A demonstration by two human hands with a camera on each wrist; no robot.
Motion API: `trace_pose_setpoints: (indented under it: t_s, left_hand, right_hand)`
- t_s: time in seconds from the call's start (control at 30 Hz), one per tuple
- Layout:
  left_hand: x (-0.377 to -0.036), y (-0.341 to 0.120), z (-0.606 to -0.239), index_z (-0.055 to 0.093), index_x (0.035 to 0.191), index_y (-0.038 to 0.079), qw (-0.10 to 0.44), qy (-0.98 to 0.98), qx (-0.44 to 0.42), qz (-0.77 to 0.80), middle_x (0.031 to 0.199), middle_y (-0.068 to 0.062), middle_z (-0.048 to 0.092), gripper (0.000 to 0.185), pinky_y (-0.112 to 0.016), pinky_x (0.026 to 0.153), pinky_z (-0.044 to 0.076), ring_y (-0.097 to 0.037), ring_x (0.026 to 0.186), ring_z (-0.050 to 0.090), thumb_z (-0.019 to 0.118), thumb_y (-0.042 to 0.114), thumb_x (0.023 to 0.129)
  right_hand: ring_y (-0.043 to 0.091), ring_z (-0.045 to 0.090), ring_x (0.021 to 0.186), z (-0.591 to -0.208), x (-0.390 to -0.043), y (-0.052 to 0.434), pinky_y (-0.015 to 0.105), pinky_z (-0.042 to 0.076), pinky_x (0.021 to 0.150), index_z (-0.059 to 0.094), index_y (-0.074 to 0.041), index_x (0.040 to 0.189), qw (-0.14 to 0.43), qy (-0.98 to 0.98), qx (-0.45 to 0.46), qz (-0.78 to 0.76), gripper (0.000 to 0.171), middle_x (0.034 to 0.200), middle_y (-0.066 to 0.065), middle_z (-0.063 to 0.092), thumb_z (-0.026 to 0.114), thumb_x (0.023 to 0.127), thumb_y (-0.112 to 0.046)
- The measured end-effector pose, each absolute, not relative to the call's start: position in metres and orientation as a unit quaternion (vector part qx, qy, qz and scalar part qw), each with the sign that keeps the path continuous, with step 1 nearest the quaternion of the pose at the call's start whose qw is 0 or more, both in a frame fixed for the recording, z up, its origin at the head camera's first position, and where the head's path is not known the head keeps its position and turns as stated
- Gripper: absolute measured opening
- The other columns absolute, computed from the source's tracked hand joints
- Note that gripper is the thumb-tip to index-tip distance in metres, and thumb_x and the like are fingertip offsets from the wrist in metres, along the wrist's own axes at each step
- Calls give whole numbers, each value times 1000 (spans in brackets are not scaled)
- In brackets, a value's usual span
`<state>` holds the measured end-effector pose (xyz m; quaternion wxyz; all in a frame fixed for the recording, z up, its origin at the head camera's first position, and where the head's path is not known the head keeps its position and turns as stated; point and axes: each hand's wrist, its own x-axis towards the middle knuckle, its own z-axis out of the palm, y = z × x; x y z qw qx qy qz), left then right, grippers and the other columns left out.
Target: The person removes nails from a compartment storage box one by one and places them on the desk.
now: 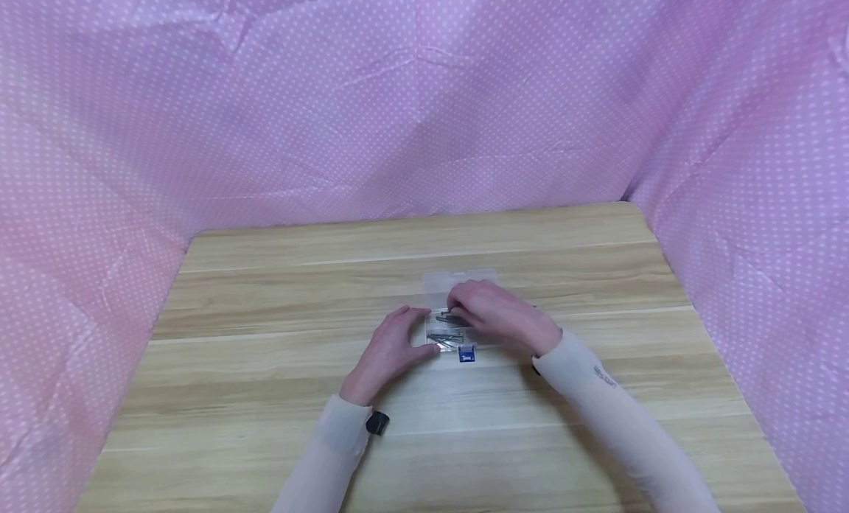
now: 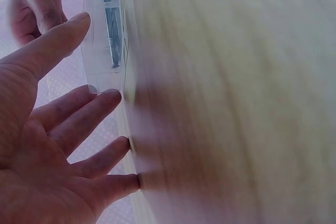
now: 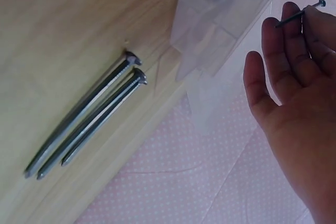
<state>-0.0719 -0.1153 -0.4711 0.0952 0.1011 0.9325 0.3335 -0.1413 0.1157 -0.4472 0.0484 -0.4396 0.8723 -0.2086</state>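
A clear plastic compartment box (image 1: 471, 336) lies on the table, its lid (image 1: 438, 286) folded back on the far side. Steel nails (image 1: 446, 340) are in its near left compartment, more in the far one. My left hand (image 1: 393, 343) holds the box's left end, thumb at the near corner and index finger at the far one. Over the far compartments is my right hand (image 1: 494, 310), pinching a nail (image 3: 290, 18) between thumb and fingertips, as the right wrist view shows. The right hand hides part of the box.
Loose nails (image 3: 86, 119) lie together on the wooden table (image 1: 265, 299) beside the box, mostly hidden by the right wrist in the head view. A blue latch (image 1: 467, 354) sticks out at the box's near edge. Pink dotted cloth (image 1: 332, 115) hangs behind and beside the table.
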Motion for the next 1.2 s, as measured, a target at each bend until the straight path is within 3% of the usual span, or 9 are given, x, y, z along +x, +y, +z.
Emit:
trace_pose_setpoints:
  t_s: [0.57,0.73,1.2]
  left_hand:
    - [-70,-115,-469,61,143,9,99,931,97,339,146,-14,60,67,-54,121,31,-37,146,41,84,35,85]
    - [-71,-115,-469,61,143,9,99,931,96,339,146,-14,59,68,-55,121,31,-37,146,40,85,35,85]
    - [-72,-115,-469,60,144,11,108,931,86,338,148,-12,58,69,-54,122,30,-36,147,39,85,37,85]
  right_hand:
    - [15,62,84,-446,-133,129,33,57,81,68,-5,101,16,870,-429,-241,7,90,-1,66,64,102,-10]
    - [17,64,87,-445,-129,134,35,58,82,70,-5,102,-6,867,-430,-252,4,92,2,68,69,98,-5]
    - [20,67,100,-442,-123,149,38,58,91,73,-3,110,-14,879,-406,-250,16,105,5,71,74,94,-2]
